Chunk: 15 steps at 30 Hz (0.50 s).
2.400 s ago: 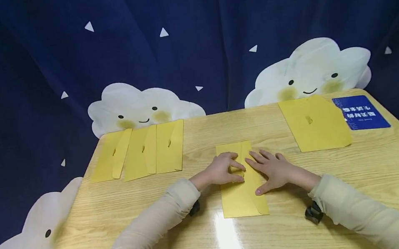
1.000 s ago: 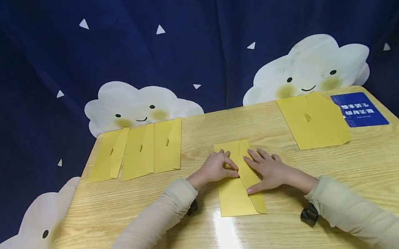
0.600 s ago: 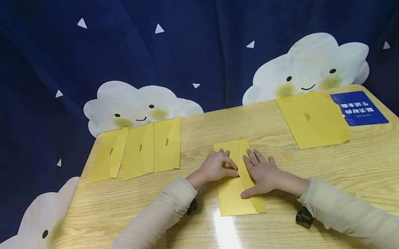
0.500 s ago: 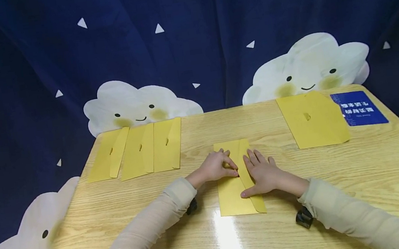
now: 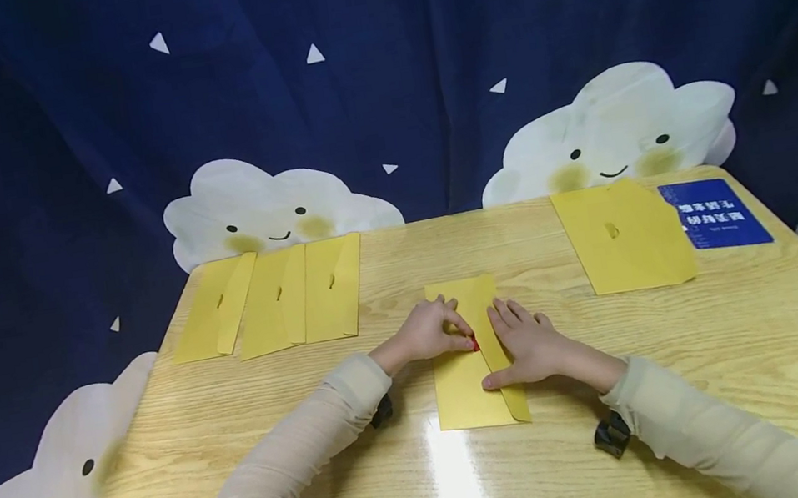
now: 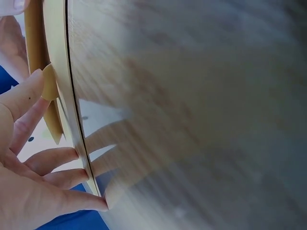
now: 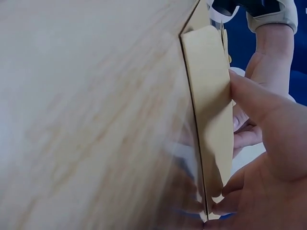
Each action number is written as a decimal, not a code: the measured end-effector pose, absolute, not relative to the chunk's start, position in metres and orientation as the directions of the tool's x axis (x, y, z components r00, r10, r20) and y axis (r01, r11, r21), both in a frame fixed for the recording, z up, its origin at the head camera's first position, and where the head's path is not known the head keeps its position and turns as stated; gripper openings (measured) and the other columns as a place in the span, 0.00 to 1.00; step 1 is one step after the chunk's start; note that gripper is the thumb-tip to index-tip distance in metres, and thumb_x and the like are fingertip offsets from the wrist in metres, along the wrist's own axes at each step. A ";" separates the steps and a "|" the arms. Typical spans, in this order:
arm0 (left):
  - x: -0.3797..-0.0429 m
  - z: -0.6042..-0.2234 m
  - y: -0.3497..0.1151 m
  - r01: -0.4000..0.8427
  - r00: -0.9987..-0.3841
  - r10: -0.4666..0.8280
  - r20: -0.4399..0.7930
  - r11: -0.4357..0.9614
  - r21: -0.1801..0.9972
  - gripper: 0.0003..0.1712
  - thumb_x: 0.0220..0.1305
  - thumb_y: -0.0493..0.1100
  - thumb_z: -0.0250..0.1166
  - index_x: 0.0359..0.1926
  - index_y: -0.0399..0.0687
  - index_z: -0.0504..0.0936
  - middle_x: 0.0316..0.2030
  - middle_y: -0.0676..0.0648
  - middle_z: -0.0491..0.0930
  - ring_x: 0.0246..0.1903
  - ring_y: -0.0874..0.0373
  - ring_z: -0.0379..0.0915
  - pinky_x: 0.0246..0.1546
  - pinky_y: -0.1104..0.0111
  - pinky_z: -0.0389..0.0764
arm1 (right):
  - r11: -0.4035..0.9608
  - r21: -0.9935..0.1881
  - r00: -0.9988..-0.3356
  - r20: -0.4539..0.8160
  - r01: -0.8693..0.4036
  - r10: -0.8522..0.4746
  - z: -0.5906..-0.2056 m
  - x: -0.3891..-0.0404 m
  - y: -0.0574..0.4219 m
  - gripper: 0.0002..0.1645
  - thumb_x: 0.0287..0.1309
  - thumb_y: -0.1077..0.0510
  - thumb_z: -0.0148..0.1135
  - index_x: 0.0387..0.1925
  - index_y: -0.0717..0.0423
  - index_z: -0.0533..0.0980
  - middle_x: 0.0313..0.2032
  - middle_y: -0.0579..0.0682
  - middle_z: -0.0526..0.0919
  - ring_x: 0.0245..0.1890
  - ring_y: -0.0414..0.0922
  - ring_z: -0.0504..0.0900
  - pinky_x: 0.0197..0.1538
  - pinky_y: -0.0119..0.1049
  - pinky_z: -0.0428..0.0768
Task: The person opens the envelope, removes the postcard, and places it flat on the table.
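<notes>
A yellow envelope [image 5: 468, 400] lies upright on the table in the middle, its flap [image 5: 492, 359] folded over along the right side. My left hand [image 5: 427, 332] is over its left half. In the left wrist view, thumb and forefinger pinch a small rounded paper tab [image 6: 49, 85] that stands up from the envelope; the other fingers reach down to the tabletop. A small red patch [image 5: 475, 344] shows beside those fingertips; what it belongs to is hidden. My right hand [image 5: 531, 347] rests on the flap, fingers extended and thumb [image 7: 247, 91] at the flap's edge.
Three closed yellow envelopes [image 5: 331, 304] lie in a row at the back left. At the back right is another yellow envelope [image 5: 637, 251], partly over a blue printed sheet [image 5: 723, 215]. The wooden table [image 5: 721, 341] ends at a dark blue cloud-patterned curtain [image 5: 376, 75].
My left fingers have closed from a spread pose to a pinch at the slot. The right hand has slid left along the flap. The red patch now shows more clearly.
</notes>
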<state>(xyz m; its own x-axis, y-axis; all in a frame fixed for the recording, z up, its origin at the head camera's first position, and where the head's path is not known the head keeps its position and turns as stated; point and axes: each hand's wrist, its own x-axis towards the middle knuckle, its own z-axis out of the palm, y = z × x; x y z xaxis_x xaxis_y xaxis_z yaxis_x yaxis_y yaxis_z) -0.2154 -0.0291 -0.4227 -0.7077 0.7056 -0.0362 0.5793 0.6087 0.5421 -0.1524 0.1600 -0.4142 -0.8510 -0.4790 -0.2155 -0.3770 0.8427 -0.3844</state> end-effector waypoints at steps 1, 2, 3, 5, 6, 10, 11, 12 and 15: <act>-0.216 -0.422 -0.029 0.579 -0.710 0.704 -0.035 0.610 0.541 0.09 0.51 0.46 0.69 0.34 0.49 0.86 0.46 0.43 0.78 0.60 0.39 0.57 0.61 0.49 0.53 | 0.839 -0.395 -0.851 -0.214 -0.374 -0.480 -0.414 -0.153 0.161 0.66 0.45 0.31 0.61 0.65 0.75 0.45 0.66 0.70 0.43 0.65 0.66 0.43 0.55 0.69 0.49; -0.216 -0.422 -0.029 0.579 -0.709 0.704 -0.033 0.609 0.541 0.09 0.51 0.46 0.69 0.34 0.49 0.86 0.45 0.44 0.79 0.60 0.39 0.57 0.61 0.49 0.53 | 0.836 -0.406 -0.850 -0.214 -0.370 -0.481 -0.413 -0.153 0.161 0.66 0.45 0.32 0.62 0.65 0.75 0.45 0.66 0.70 0.43 0.65 0.66 0.43 0.55 0.69 0.49; -0.216 -0.423 -0.029 0.581 -0.709 0.705 -0.032 0.609 0.540 0.09 0.51 0.46 0.69 0.34 0.49 0.86 0.44 0.46 0.80 0.60 0.40 0.57 0.61 0.50 0.53 | 0.832 -0.415 -0.849 -0.214 -0.368 -0.483 -0.413 -0.153 0.162 0.65 0.45 0.33 0.62 0.65 0.75 0.44 0.66 0.70 0.43 0.65 0.66 0.43 0.55 0.69 0.49; -0.216 -0.422 -0.029 0.581 -0.707 0.706 -0.033 0.607 0.542 0.09 0.51 0.45 0.69 0.34 0.49 0.86 0.42 0.47 0.81 0.60 0.40 0.57 0.61 0.50 0.53 | 0.826 -0.430 -0.848 -0.215 -0.364 -0.485 -0.412 -0.153 0.163 0.65 0.45 0.33 0.62 0.66 0.74 0.44 0.67 0.69 0.43 0.65 0.66 0.43 0.55 0.69 0.49; -0.216 -0.422 -0.029 0.582 -0.706 0.707 -0.032 0.606 0.542 0.08 0.51 0.45 0.69 0.34 0.49 0.86 0.42 0.47 0.81 0.60 0.40 0.57 0.61 0.50 0.53 | 0.824 -0.435 -0.846 -0.215 -0.364 -0.487 -0.412 -0.154 0.164 0.65 0.45 0.34 0.62 0.66 0.73 0.44 0.67 0.69 0.43 0.65 0.66 0.43 0.55 0.69 0.49; -0.216 -0.422 -0.029 0.583 -0.704 0.709 -0.032 0.604 0.543 0.08 0.51 0.45 0.69 0.34 0.49 0.86 0.42 0.47 0.81 0.60 0.40 0.58 0.61 0.50 0.53 | 0.805 -0.456 -0.838 -0.200 -0.380 -0.508 -0.410 -0.153 0.168 0.64 0.45 0.35 0.63 0.67 0.70 0.43 0.67 0.68 0.43 0.65 0.67 0.44 0.53 0.71 0.50; -0.216 -0.422 -0.029 0.584 -0.705 0.709 -0.030 0.605 0.541 0.08 0.51 0.45 0.69 0.33 0.49 0.86 0.42 0.47 0.81 0.60 0.40 0.58 0.61 0.50 0.53 | 0.798 -0.463 -0.835 -0.193 -0.385 -0.515 -0.409 -0.153 0.169 0.64 0.45 0.35 0.64 0.67 0.69 0.43 0.67 0.68 0.43 0.64 0.67 0.44 0.52 0.72 0.50; -0.216 -0.422 -0.029 0.586 -0.705 0.709 -0.029 0.604 0.541 0.08 0.51 0.45 0.69 0.33 0.49 0.86 0.41 0.47 0.81 0.60 0.41 0.58 0.61 0.50 0.53 | 0.790 -0.471 -0.833 -0.183 -0.392 -0.522 -0.408 -0.153 0.170 0.64 0.45 0.36 0.64 0.68 0.69 0.43 0.67 0.68 0.43 0.64 0.68 0.44 0.52 0.72 0.50; -0.216 -0.423 -0.029 0.588 -0.704 0.710 -0.033 0.609 0.532 0.09 0.51 0.46 0.69 0.34 0.49 0.86 0.40 0.50 0.82 0.60 0.43 0.59 0.61 0.51 0.53 | 0.766 -0.491 -0.824 -0.154 -0.415 -0.545 -0.406 -0.153 0.173 0.63 0.44 0.38 0.66 0.68 0.66 0.43 0.68 0.66 0.42 0.64 0.67 0.44 0.50 0.74 0.50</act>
